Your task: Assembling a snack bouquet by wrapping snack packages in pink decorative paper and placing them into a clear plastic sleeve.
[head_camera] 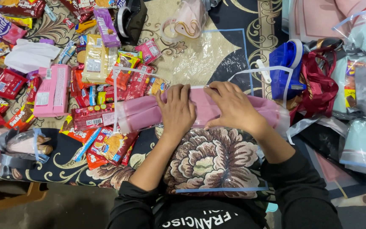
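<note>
Both hands lie flat on a long pink paper roll (145, 112) sheathed in clear plastic, which stretches crosswise over the patterned cloth (217, 46) in front of the person. The left hand (176, 109) presses down on the middle of the roll with fingers spread, its grip released, palm on the wrapping. The right hand (233, 104) rests just beside it, fingers also splayed over the pink paper, nothing clenched in it. The roll's near edge meets a flowered cushion (212, 163) on the person's lap.

To the left, a heap of snack packets (102, 127) in red, yellow and purple crowds the cloth, with a pink box (52, 91) among them. To the right stands a blue tape dispenser (285, 68), next to a dark red ribbon (320, 87) and wrapped bundles (361, 140).
</note>
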